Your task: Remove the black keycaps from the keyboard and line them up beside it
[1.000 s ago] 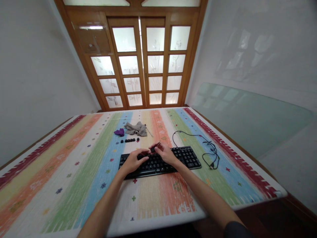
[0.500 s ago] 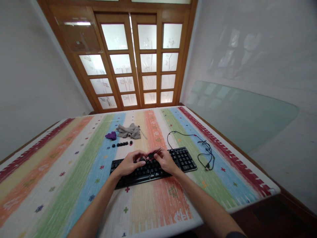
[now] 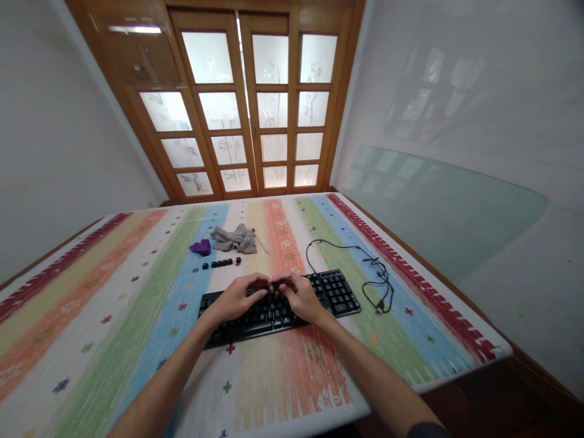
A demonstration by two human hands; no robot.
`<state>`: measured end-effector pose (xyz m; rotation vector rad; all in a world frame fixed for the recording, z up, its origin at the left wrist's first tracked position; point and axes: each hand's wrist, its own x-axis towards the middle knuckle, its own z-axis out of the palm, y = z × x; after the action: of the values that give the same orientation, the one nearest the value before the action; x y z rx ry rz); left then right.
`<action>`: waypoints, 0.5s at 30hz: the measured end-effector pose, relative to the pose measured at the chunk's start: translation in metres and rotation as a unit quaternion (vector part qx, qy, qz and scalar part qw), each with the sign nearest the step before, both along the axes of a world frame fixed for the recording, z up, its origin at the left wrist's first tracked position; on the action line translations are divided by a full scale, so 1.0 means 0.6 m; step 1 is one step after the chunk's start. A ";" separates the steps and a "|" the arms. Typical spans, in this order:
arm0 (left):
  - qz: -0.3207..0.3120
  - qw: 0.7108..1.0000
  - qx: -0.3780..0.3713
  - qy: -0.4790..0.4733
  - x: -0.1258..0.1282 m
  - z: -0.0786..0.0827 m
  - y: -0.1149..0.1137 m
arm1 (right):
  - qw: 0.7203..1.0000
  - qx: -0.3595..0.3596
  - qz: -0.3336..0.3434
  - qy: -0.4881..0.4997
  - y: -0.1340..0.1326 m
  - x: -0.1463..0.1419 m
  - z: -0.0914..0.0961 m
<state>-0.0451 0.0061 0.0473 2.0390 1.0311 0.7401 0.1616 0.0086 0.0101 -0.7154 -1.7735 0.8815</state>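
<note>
Black, the keyboard (image 3: 341, 292) lies toward the near edge of the table (image 3: 269, 383). Over it, our right hand (image 3: 302, 299) pinches a small, partly hidden dark piece (image 3: 276, 285); our left hand (image 3: 238, 298) curls just beside, and we cannot tell whether it grips anything. Loose keycaps (image 3: 222, 263) lie beyond, nearer the far edge.

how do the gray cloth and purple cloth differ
The gray cloth is muted in colour, the purple cloth vivid. The gray cloth spreads over a wider patch; the purple cloth is a smaller bundle. In the picture, the gray cloth lies right of the purple cloth. Both look crumpled and lie beyond the keyboard.
</note>
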 end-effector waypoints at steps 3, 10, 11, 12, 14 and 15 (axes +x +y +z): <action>0.032 0.999 0.021 -0.005 -0.003 -0.001 0.001 | 0.999 -0.020 -0.026 0.013 0.001 -0.001 -0.002; 0.069 0.995 0.068 -0.038 -0.021 -0.008 0.018 | 0.997 -0.054 -0.041 0.033 0.005 -0.005 -0.014; 0.073 0.994 0.075 -0.038 -0.025 -0.010 0.022 | 0.997 -0.056 -0.039 0.039 0.006 -0.005 -0.016; 0.080 0.993 0.083 -0.031 -0.030 -0.013 0.026 | 0.997 -0.058 -0.039 0.044 0.007 -0.006 -0.016; 0.094 0.991 0.100 -0.001 -0.040 -0.015 0.035 | 0.996 -0.058 -0.043 0.045 0.007 -0.006 -0.015; 0.100 0.989 0.111 0.018 -0.046 -0.016 0.039 | 0.996 -0.057 -0.045 0.043 0.007 -0.006 -0.013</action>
<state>-0.0728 0.0297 0.0377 2.1641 1.2335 0.9610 0.1580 0.0125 0.0020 -0.8121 -1.6125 0.9434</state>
